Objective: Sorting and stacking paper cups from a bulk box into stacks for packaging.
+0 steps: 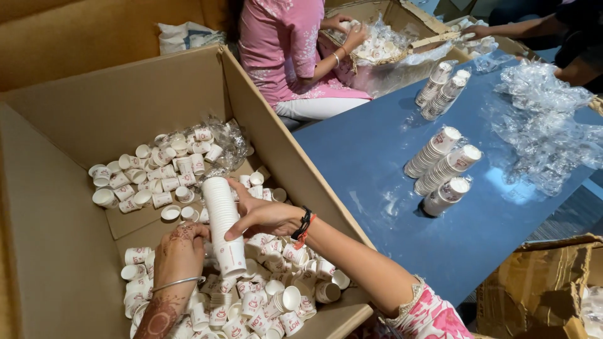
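Inside a big cardboard box (75,113), both my hands hold one tall stack of small white paper cups (221,216) with red print. My left hand (181,251), with a thin bangle on the wrist, grips the stack's lower end. My right hand (264,215), with a black and red wrist thread, wraps the stack's middle from the right. Loose paper cups (276,295) lie heaped under my hands, and several more loose cups (157,172) lie further back in the box beside a clear plastic wrap.
A blue table (377,163) on the right carries wrapped cup stacks (443,166) and crumpled clear plastic (543,125). A person in pink (282,44) sits beyond it at another cup-filled box (402,16). Another person's arm (521,28) reaches in top right. A torn carton (540,282) stands bottom right.
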